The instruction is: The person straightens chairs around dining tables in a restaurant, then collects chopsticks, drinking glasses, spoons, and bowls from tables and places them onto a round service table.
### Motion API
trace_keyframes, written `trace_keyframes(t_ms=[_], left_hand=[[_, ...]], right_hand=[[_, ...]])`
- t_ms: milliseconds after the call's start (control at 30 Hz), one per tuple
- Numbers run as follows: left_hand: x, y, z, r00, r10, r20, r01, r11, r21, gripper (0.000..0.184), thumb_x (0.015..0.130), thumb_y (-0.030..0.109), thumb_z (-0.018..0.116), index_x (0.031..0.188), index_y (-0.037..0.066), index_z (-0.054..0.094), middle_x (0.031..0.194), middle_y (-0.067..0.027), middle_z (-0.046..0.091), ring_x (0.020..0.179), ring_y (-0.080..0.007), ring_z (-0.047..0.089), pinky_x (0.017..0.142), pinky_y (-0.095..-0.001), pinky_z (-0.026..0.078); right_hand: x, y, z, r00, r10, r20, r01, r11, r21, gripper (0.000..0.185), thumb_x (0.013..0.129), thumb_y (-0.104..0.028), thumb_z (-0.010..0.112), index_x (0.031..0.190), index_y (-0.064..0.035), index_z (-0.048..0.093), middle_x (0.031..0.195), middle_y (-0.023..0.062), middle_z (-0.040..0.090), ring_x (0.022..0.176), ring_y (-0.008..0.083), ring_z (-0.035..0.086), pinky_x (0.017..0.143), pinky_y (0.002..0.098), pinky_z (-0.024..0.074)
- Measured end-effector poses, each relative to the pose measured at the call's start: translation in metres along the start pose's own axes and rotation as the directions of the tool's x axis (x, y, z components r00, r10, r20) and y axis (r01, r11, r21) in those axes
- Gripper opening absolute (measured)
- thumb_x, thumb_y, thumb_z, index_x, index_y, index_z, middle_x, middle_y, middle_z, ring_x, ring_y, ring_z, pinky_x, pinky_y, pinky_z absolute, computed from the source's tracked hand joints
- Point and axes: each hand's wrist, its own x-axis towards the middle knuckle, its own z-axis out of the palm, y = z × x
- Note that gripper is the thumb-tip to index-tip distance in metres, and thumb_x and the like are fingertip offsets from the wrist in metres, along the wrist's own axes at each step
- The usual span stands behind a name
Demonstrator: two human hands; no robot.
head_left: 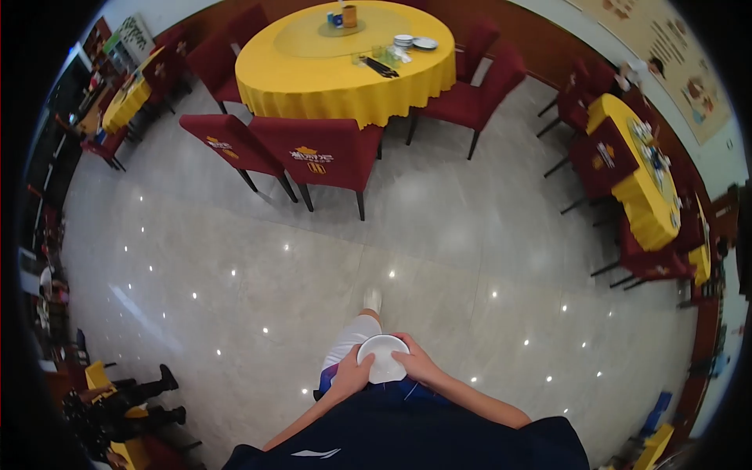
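Note:
Close in front of my body I hold a white bowl (383, 349) with both hands, its inside facing up. My left hand (352, 371) grips the bowl's left side, thumb over the rim. On the opposite side my right hand (415, 362) is closed round the rim, its thumb also reaching inside. Whether other bowls are stacked beneath it I cannot tell. Ahead stands a round table with a yellow cloth (305, 82), bearing stacked white dishes (403, 41), glasses (385, 55) and dark chopsticks (379, 67).
Red chairs (317, 157) surround the round table. On the right another yellow-covered table (638, 204) holds tableware, with a person (638, 72) behind it. A person in dark clothes (117, 411) sits at lower left. Grey tiled floor (439, 227) lies between me and the tables.

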Motion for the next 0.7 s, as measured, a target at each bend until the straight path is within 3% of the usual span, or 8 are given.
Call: trace_keyframes(t_ms=[133, 167, 233, 433, 533, 667, 700], left_hand=[[0.126, 0.060, -0.005, 0.997, -0.057, -0.046, 0.058, 0.998, 0.005, 0.044, 0.088, 0.026, 0.058, 0.122, -0.002, 0.055, 0.110, -0.0264, 0.064, 0.106, -0.0371, 0.062, 0.091, -0.0400, 0.047], [0.161, 0.084, -0.006, 0.998, -0.032, -0.049, 0.029, 0.998, -0.057, 0.045, 0.088, 0.027, 0.058, 0.122, -0.002, 0.056, 0.110, -0.0269, 0.064, 0.105, -0.0375, 0.062, 0.091, -0.0405, 0.047], [0.242, 0.118, -0.004, 0.994, 0.099, -0.041, -0.098, 0.995, 0.008, 0.045, 0.088, 0.027, 0.057, 0.121, -0.003, 0.056, 0.109, -0.0272, 0.064, 0.104, -0.0383, 0.063, 0.090, -0.0413, 0.048], [0.408, 0.284, -0.004, 0.975, 0.153, 0.160, -0.164, 0.985, 0.058, 0.042, 0.087, 0.026, 0.058, 0.117, -0.005, 0.058, 0.107, -0.0279, 0.064, 0.102, -0.0394, 0.063, 0.087, -0.0424, 0.049], [0.491, 0.345, 0.005, 0.943, 0.160, 0.293, -0.217, 0.961, 0.173, 0.041, 0.088, 0.026, 0.059, 0.119, -0.002, 0.059, 0.107, -0.0236, 0.066, 0.101, -0.0334, 0.065, 0.086, -0.0400, 0.049], [0.607, 0.400, 0.034, 0.935, 0.180, 0.305, -0.260, 0.934, 0.246, 0.040, 0.086, 0.025, 0.061, 0.115, -0.003, 0.061, 0.105, -0.0241, 0.067, 0.097, -0.0340, 0.066, 0.084, -0.0399, 0.051], [0.641, 0.414, 0.043, 0.939, 0.198, 0.280, -0.269, 0.931, 0.247, 0.040, 0.085, 0.025, 0.062, 0.114, -0.004, 0.062, 0.104, -0.0243, 0.067, 0.096, -0.0343, 0.067, 0.083, -0.0397, 0.051]], right_hand=[[0.116, -0.077, -0.047, 0.998, 0.061, 0.014, -0.061, 0.998, -0.003, 0.043, 0.089, -0.004, 0.052, 0.131, -0.0043, 0.044, 0.120, 0.0146, 0.056, 0.113, 0.0223, 0.053, 0.097, 0.0328, 0.0430], [0.145, -0.107, -0.061, 0.999, 0.054, 0.000, -0.054, 0.998, -0.009, 0.042, 0.089, -0.003, 0.052, 0.130, -0.0044, 0.044, 0.120, 0.0140, 0.056, 0.112, 0.0223, 0.054, 0.096, 0.0327, 0.0441], [0.205, -0.157, -0.091, 0.996, 0.048, -0.070, -0.044, 0.997, 0.058, 0.043, 0.089, -0.002, 0.052, 0.131, -0.0046, 0.044, 0.119, 0.0137, 0.056, 0.111, 0.0220, 0.054, 0.094, 0.0328, 0.0453], [0.290, -0.291, -0.172, 0.963, 0.035, -0.268, 0.030, 0.971, 0.237, 0.044, 0.090, -0.001, 0.051, 0.132, -0.0061, 0.043, 0.117, 0.0138, 0.056, 0.107, 0.0217, 0.056, 0.090, 0.0337, 0.0481], [0.342, -0.334, -0.219, 0.954, 0.080, -0.290, 0.020, 0.944, 0.330, 0.045, 0.091, -0.002, 0.051, 0.135, -0.0081, 0.041, 0.120, 0.0150, 0.055, 0.108, 0.0225, 0.056, 0.091, 0.0336, 0.0472], [0.434, -0.372, -0.291, 0.948, 0.049, -0.316, 0.049, 0.954, 0.295, 0.047, 0.091, -0.004, 0.052, 0.137, -0.0071, 0.039, 0.126, 0.0163, 0.052, 0.114, 0.0235, 0.053, 0.095, 0.0334, 0.0444], [0.463, -0.383, -0.312, 0.937, -0.026, -0.347, 0.104, 0.973, 0.208, 0.047, 0.091, -0.004, 0.052, 0.136, -0.0055, 0.040, 0.125, 0.0165, 0.052, 0.114, 0.0238, 0.053, 0.095, 0.0334, 0.0441]])
